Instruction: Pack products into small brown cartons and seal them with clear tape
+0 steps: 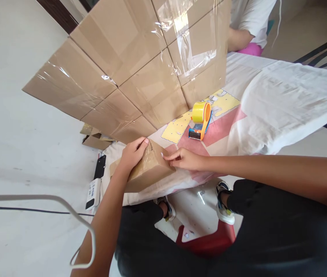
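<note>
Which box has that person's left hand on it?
The single box nearest the camera, under the left hand; the taped, stacked boxes stand like a wall beyond it.

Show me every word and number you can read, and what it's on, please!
No word or number is clear enough to read.
White item by the wall: dark marks, too small and blurred.
Wrapped cardboard stack: glare, no readable words.
Small cardboard box: no writing I can make out.

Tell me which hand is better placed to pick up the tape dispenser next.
Probably the right hand: it looks nearer the tape dispenser, while the left hand rests on the cardboard box, farther away.
</note>
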### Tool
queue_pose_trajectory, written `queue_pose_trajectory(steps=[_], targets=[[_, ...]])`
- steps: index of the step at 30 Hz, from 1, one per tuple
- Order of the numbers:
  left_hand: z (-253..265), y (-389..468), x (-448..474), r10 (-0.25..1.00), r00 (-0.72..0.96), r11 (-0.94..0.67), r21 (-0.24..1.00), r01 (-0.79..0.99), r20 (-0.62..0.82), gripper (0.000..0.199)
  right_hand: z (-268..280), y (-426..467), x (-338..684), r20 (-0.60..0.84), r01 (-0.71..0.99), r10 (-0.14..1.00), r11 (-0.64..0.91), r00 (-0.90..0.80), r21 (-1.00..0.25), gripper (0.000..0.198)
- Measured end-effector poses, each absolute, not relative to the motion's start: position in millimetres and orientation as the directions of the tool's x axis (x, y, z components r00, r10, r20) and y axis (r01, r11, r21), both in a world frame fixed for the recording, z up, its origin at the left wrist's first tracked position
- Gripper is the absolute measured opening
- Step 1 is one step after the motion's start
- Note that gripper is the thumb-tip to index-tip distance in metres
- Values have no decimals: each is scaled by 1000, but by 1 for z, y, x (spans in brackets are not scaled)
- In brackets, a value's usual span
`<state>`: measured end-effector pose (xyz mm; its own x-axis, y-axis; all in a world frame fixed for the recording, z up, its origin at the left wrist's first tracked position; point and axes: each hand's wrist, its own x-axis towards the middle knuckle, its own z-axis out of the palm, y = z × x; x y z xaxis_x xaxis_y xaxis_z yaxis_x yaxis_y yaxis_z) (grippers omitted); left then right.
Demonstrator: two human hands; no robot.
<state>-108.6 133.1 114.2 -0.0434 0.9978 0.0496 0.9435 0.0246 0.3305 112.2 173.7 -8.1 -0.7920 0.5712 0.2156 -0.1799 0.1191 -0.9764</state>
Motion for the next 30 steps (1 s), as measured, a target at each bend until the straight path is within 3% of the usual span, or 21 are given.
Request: queue_pose_trajectory(steps=[4,8,18,23,25,30], targets=[[115,133,-107,998,-48,32,317,948,41,35,-11,172,117,197,-161,603,114,-773,-980,36],[115,133,-107,998,-48,33,319,947,41,36,-9,176,120,146,-100,551,114,-822,-988,38],[116,132,-106,998,-50,35,316,948,40,37,-5,193,106,243,-150,579,205,-778,-967,37],[115,133,-106,998,-54,38,322,946,43,37,-4,198,113,234,-104,520,267,-821,-958,40],[115,133,-107,998,-46,28,335,942,45,37,-2,195,118,250,-87,512,321,-822,-943,55],[112,132,-110,999,-21,5,332,943,43,37,1,185,105,228,-39,509,354,-830,-934,136]])
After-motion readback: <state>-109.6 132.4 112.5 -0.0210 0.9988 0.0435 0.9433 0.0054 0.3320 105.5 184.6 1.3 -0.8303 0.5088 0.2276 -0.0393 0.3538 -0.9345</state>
